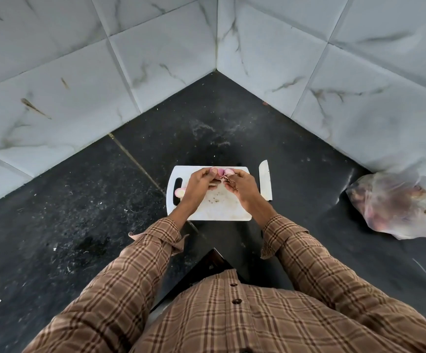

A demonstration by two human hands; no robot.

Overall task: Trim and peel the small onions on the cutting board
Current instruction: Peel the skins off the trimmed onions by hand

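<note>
Over the far edge of the white cutting board, two small pink onions were held side by side, touching or nearly so. One onion was pinched in the grip of the left hand, its fingers curled round it; the other onion was gripped by the curled fingers of the right hand, with thin brown skin seen among them. A peeled onion was laid on the board by its handle slot. A knife was set on the dark table, just right of the board. A clear bag of onions was placed well apart, against the tiled wall.
</note>
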